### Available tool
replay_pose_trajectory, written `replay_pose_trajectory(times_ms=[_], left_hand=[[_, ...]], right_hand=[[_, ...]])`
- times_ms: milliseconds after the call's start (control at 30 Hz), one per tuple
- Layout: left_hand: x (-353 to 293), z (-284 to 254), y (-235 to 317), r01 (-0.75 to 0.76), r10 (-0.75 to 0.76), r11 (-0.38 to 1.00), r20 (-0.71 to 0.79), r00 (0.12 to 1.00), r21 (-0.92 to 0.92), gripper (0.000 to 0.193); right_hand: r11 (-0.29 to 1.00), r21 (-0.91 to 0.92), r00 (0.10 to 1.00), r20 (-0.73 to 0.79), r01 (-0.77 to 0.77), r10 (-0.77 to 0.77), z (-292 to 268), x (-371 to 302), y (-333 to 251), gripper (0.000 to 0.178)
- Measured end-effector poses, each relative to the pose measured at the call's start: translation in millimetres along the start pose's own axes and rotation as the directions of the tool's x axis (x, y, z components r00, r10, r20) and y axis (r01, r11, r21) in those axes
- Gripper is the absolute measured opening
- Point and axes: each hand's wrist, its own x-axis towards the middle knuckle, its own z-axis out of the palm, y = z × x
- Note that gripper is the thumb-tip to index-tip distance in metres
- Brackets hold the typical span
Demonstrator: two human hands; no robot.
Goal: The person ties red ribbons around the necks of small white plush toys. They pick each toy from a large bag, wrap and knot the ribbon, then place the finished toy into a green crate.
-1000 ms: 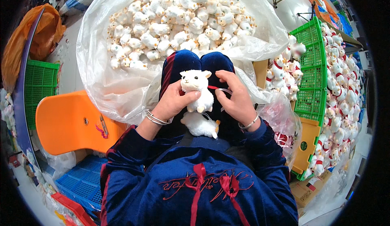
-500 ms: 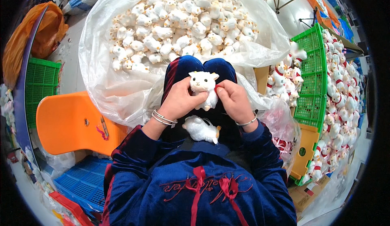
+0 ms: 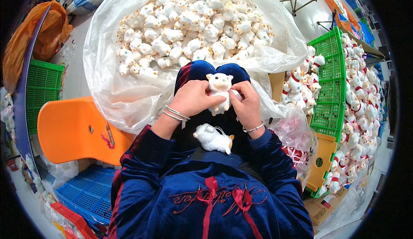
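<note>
Seated person, knees together. Left hand [image 3: 195,98] closed around a small white plush sheep [image 3: 219,86], held upright over the knees, face toward the camera. Right hand [image 3: 246,103] curled against the sheep's right side, fingers pinched at it; what they pinch is too small to tell. Second plush sheep [image 3: 213,138] lies on the lap. Big clear plastic bag [image 3: 129,97] of the same toys just beyond the knees; green crate [image 3: 329,93] to the right

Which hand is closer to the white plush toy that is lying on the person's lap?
Left, but only slightly. The left hand is above and a little left of the lying plush toy; the right hand is above and to its right. Both hold another upright plush toy.
</note>
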Motion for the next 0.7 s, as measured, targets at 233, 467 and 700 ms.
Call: replay_pose_trajectory(times_ms=[233,467,700], left_hand=[[0,-6,-26,-0.031,0.054,0.974,0.099,0.994,-0.223,0.033],[6,-11,-29,0.023,0.008,0.955,0.103,0.995,-0.297,0.025],[14,-5,-28,0.029,-0.017,0.894,0.031,0.999,-0.448,0.021]], right_hand=[[0.986,0.125,0.994,0.013,-0.111,0.110,2,-1,4,0.008],[0.968,0.083,0.971,0.064,-0.237,0.232,2,5,-3,0.013],[0.995,-0.087,0.999,-0.003,0.042,-0.042,6,8,-18,0.010]])
